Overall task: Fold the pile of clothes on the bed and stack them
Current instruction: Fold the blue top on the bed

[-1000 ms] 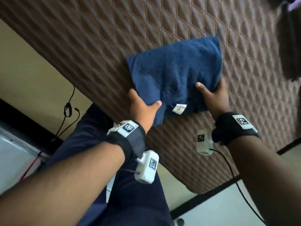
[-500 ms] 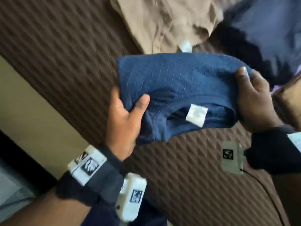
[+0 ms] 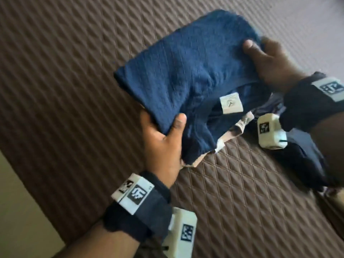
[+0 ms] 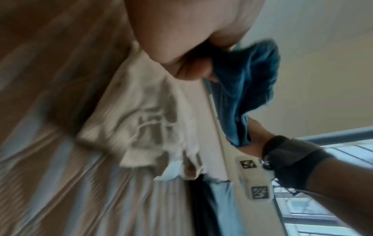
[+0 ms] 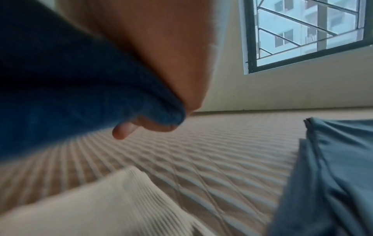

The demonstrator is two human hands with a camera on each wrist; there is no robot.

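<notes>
A: The largest surface we see is the bed [image 3: 232, 202], covered in a brown quilted spread with a diamond pattern. Above it we hold the folded blue shirt [image 3: 186, 71], lifted clear of the quilt, its white neck label [image 3: 231, 102] facing up.

B: Beneath the shirt's near edge we note a beige garment [image 4: 141, 111] lying on the bed, ribbed in the right wrist view. A dark blue-grey garment [image 5: 333, 175] lies beside it, under our right forearm.

A: Our left hand [image 3: 163, 146] grips the shirt's near corner: thumb on top, fingers underneath and hidden, so clamped on the cloth.

B: Our right hand [image 3: 270, 62] holds the opposite edge. The thumb presses on the upper face; the right wrist view shows the fingers curled below the fabric, pinching it.

A: Both wrists carry dark bands with white tagged markers. A barred window [image 5: 302, 32] shows in the right wrist view.
</notes>
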